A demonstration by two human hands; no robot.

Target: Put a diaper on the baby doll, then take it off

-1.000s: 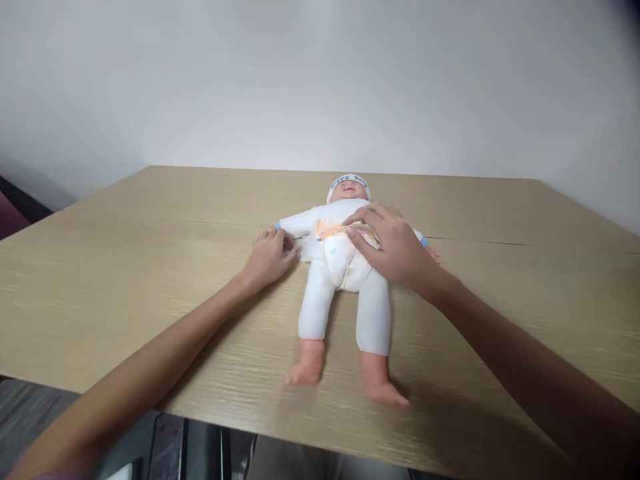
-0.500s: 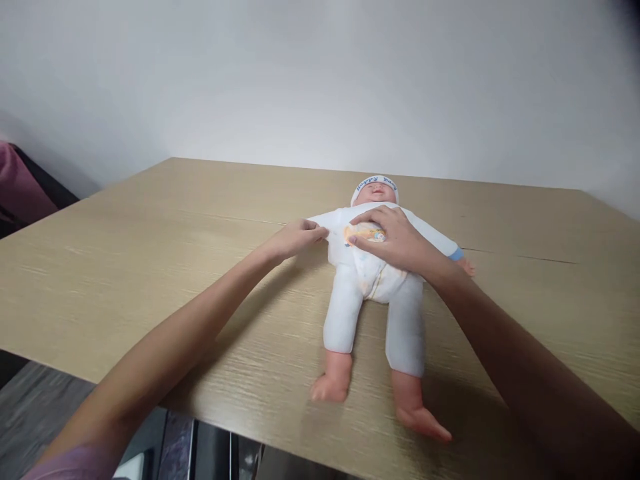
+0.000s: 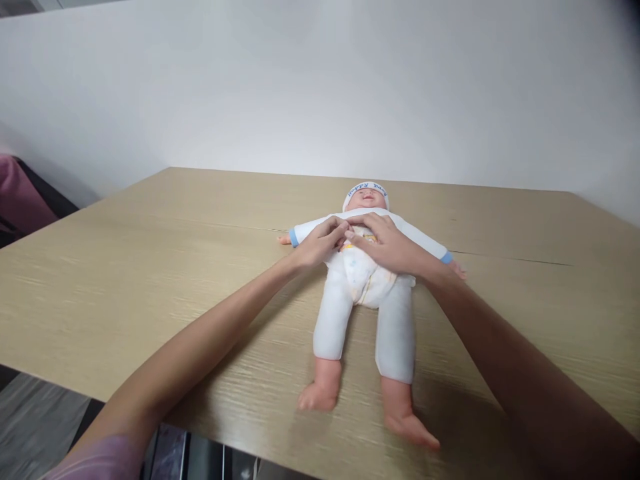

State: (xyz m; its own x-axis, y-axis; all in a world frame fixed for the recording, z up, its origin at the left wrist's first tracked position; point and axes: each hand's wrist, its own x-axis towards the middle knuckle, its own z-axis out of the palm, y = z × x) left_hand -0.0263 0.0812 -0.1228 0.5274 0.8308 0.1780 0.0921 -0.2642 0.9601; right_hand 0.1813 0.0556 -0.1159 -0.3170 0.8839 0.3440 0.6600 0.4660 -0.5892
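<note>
A baby doll [image 3: 334,320] in white clothes and a lettered white cap lies on its back, feet toward me. A white diaper [image 3: 364,273] with a coloured print wraps its hips and belly. My left hand [image 3: 323,241] has its fingers pinched together at the diaper's upper left waist, on a part mostly hidden under the fingertips. Across the upper front of the diaper rests my right hand [image 3: 387,245], thumb and fingers apart, pressing it against the belly. The fingertips of both hands almost meet.
The doll lies on a wide wooden table [image 3: 150,287] with a thin seam across it. Behind the table stands a pale wall [image 3: 300,87]. A pink cloth item [image 3: 23,193] is beyond the left edge, and dark objects are below the near edge.
My left hand has moved from the side of the doll's shirt rightward to the diaper's waist, close to my right hand. My right hand stays on the diaper. The view has shifted slightly.
</note>
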